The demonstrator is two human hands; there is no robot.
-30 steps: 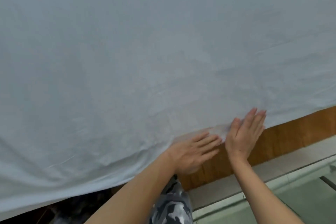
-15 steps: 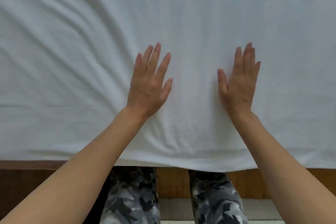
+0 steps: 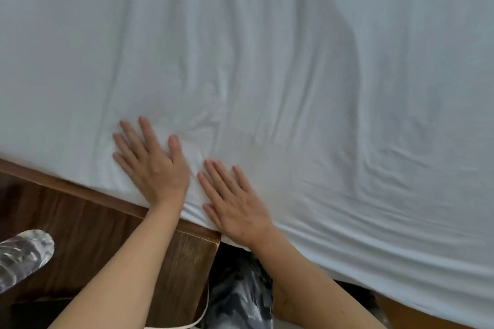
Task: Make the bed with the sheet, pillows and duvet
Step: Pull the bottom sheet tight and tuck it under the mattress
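Observation:
A white sheet (image 3: 267, 61) covers the whole bed and fills most of the view, with long wrinkles running across it and folds bunched near its lower edge. My left hand (image 3: 149, 163) lies flat on the sheet near the bed's corner, fingers straight and spread. Just to its right, my right hand (image 3: 235, 200) also presses flat on the sheet by the edge, fingers straight. Neither hand holds anything. No pillows or duvet are in view.
A dark wooden bedside surface (image 3: 88, 224) sits against the bed at the lower left, with a clear plastic bottle (image 3: 21, 256) lying on it. My camouflage-patterned trousers (image 3: 240, 291) show below. The sheet's edge hangs over the wooden bed frame (image 3: 395, 312) at the lower right.
Both hands have moved left along the bed's edge and come close together near the corner. The view has swung left, bringing the wooden bedside surface and the bottle into sight.

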